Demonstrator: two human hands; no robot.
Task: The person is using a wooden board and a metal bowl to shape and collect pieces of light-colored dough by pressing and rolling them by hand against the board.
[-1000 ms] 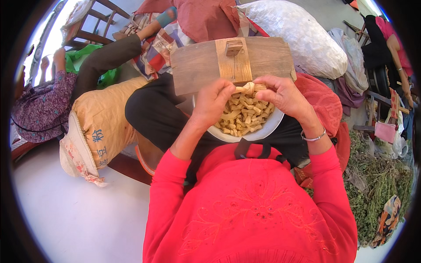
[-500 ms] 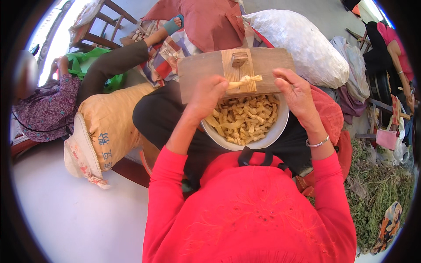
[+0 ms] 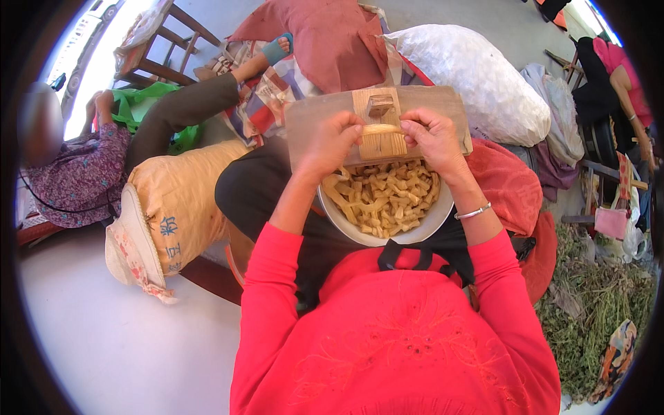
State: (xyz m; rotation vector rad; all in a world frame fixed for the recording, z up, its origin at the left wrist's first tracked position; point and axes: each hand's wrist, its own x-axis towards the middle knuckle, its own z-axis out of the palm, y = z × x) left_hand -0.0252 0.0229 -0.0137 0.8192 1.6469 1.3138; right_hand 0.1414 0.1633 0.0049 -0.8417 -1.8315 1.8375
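A pale yellow, ribbed strip [image 3: 382, 129] is stretched level between my hands. My left hand [image 3: 332, 144] pinches its left end, and my right hand [image 3: 434, 142] pinches the right end with thumb and fingers. Just beneath the strip lies a wide wooden board [image 3: 443, 104] with a lighter middle piece and a small wooden block [image 3: 380, 105] standing up from it. Between my knees sits a white bowl [image 3: 360, 234], heaped with many short tan-yellow pieces [image 3: 394, 197]. Longer strips lie at its left side. The board covers the bowl's far rim.
A full tan sack [image 3: 187, 200] leans at my left, near a seated person [image 3: 76, 173] with one leg stretched out. Beyond the board is a bulging white sack [image 3: 477, 76]. Dried green plants [image 3: 602, 311] lie to the right, below another person's arm [image 3: 633, 111].
My right hand has moved left and taken the strip's free end. The strip showed a knot-like lump before; now it is drawn out straight between both hands.
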